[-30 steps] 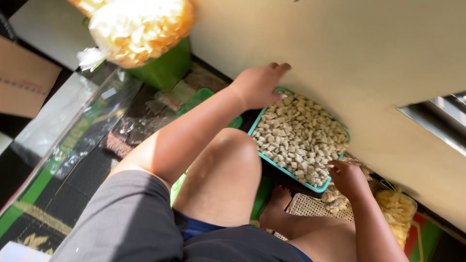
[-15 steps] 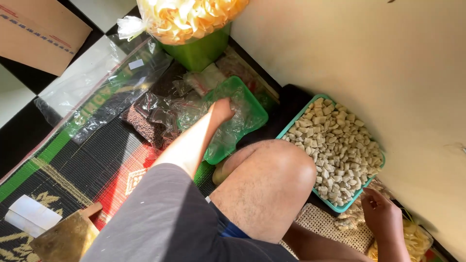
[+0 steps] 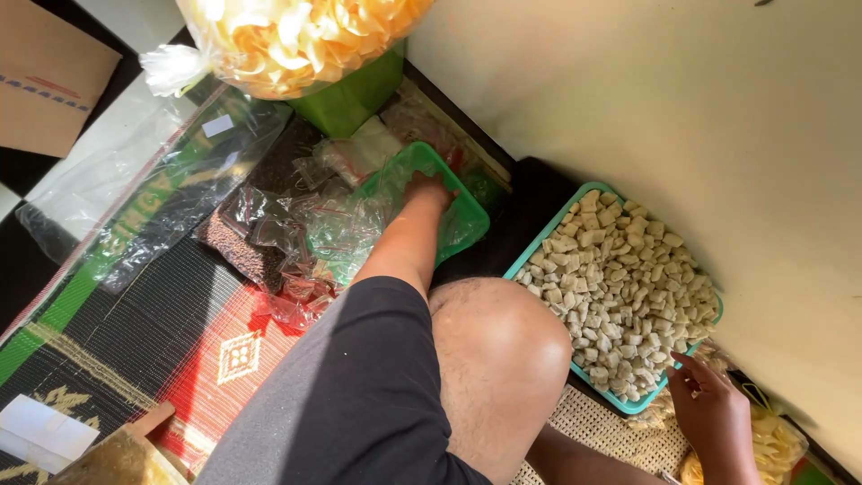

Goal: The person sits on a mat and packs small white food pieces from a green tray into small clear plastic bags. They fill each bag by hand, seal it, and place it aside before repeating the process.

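- Head view, looking down at a person sitting on a woven floor mat [image 3: 135, 359] by a pale wall [image 3: 646, 117], one bare knee raised in the middle.
- A big clear sack of yellow crackers [image 3: 305, 36] stands at the top, on a green tub [image 3: 350, 94].
- A teal tray of pale tan cracker pieces [image 3: 620, 296] lies against the wall, its long axis running from upper left to lower right.
- A green tray [image 3: 467, 220] sits left of the teal one, heaped with small clear plastic bags [image 3: 314, 224] that spill out onto the mat.
- The left hand [image 3: 429, 190] is stretched out into the green tray, resting on the bags; its fingers are buried in the plastic, so I cannot tell whether they are apart or pinched.
- The right hand [image 3: 714, 418] is just beside the teal tray's near corner, fingers [image 3: 690, 364] loosely apart and gripping nothing, tips pointing up-left at the pieces. This hand is much the nearer to the pieces; the left is well apart from them.
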